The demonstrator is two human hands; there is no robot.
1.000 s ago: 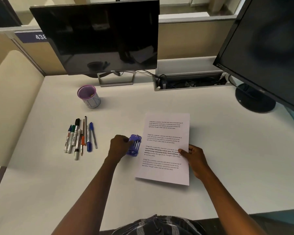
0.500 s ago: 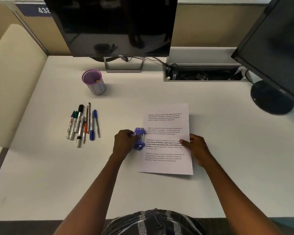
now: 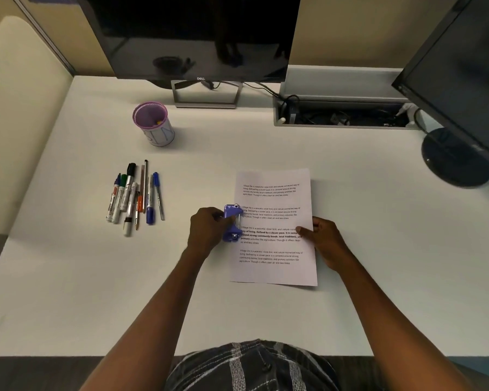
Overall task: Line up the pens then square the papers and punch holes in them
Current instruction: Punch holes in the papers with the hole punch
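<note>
A stack of printed white papers (image 3: 274, 266) lies on the desk in front of me. A small purple hole punch (image 3: 232, 221) sits at the middle of the stack's left edge, and my left hand (image 3: 206, 231) grips it from the left. My right hand (image 3: 323, 239) holds the papers at their right edge, thumb on top of the sheet. Several pens and markers (image 3: 134, 196) lie side by side in a row to the left, roughly parallel, tips pointing away from me.
A purple mesh cup (image 3: 153, 124) stands behind the pens. A monitor (image 3: 198, 35) on a stand is at the back, a second monitor (image 3: 463, 80) at the right. An open cable tray (image 3: 342, 115) is set into the desk's rear.
My head tilted down and closer, so the scene shifted up. The punch has moved right onto the papers' left edge with my left hand. The right hand stays on the papers.
</note>
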